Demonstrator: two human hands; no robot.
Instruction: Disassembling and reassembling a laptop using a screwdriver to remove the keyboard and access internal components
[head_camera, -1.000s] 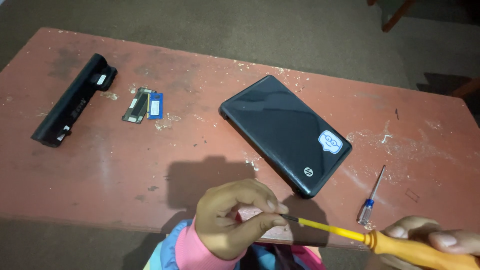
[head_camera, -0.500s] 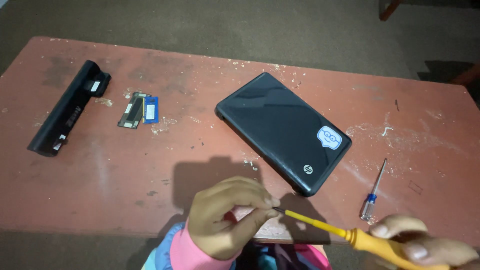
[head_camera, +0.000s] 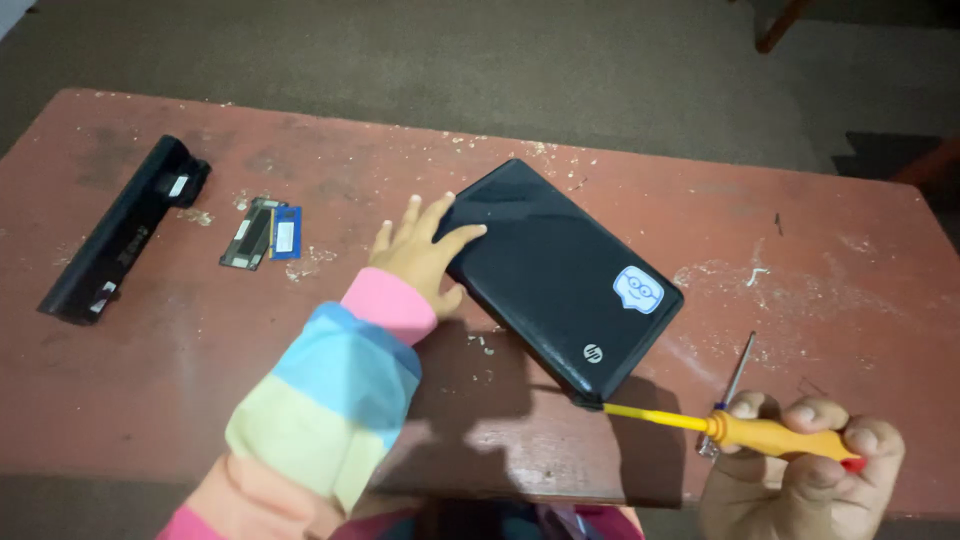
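The left hand (head_camera: 418, 255) lay flat with fingers spread on the near-left corner of the closed black laptop (head_camera: 560, 275), gripping nothing. The right hand (head_camera: 800, 470) was closed around the yellow screwdriver (head_camera: 740, 430), its tip touching the laptop's near corner. A pale blue sticker (head_camera: 638, 289) sat on the lid. Left on the table (head_camera: 150, 390) lay a black battery (head_camera: 120, 230) and two small boards (head_camera: 265, 232). A second screwdriver (head_camera: 738, 365) was partly hidden behind the right hand.

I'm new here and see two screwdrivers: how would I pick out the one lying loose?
Start at the black laptop on the red table. Off its near right corner lies the small screwdriver, beside the right hand. It is thin and bare metal, unlike the held yellow-handled screwdriver.
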